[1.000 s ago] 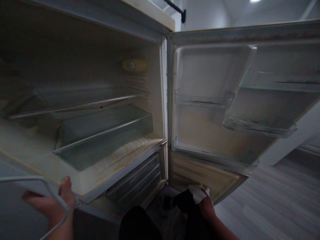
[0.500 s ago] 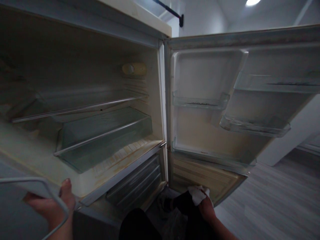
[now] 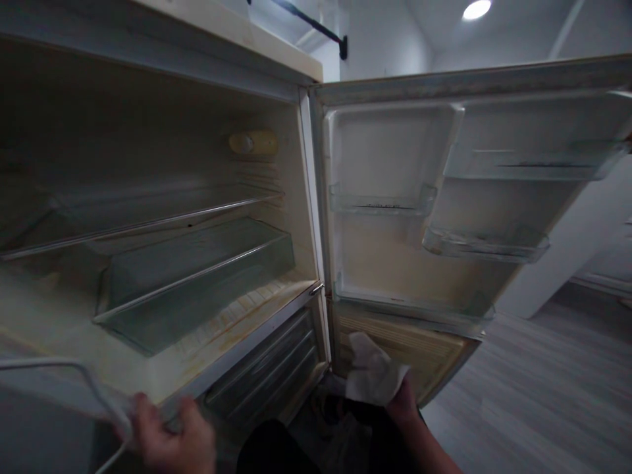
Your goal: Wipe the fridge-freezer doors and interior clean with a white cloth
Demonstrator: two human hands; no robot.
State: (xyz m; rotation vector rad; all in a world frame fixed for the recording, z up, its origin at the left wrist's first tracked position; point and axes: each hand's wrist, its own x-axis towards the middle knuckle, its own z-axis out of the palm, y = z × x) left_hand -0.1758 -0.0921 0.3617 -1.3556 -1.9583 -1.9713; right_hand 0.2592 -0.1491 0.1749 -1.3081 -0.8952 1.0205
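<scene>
An open fridge (image 3: pixel 162 217) stands before me, its inside stained and bare of food. My left hand (image 3: pixel 170 438) at the bottom left is closed on the corner of a clear glass shelf with a white rim (image 3: pixel 74 388), held low in front of the fridge floor. My right hand (image 3: pixel 402 405) at the bottom centre grips a crumpled white cloth (image 3: pixel 372 375), raised in front of the lower edge of the open door (image 3: pixel 419 217).
Two glass shelves (image 3: pixel 192 263) remain inside the fridge, with a yellowed lamp cover (image 3: pixel 251 143) on its right wall. Clear door bins (image 3: pixel 486 243) hang on the door. Freezer drawers (image 3: pixel 269 375) sit below. Grey wood floor (image 3: pixel 543 395) lies to the right.
My right hand has lifted and the cloth has unfolded upward. My left hand has shifted right along the shelf's corner. The view has turned slightly right and down.
</scene>
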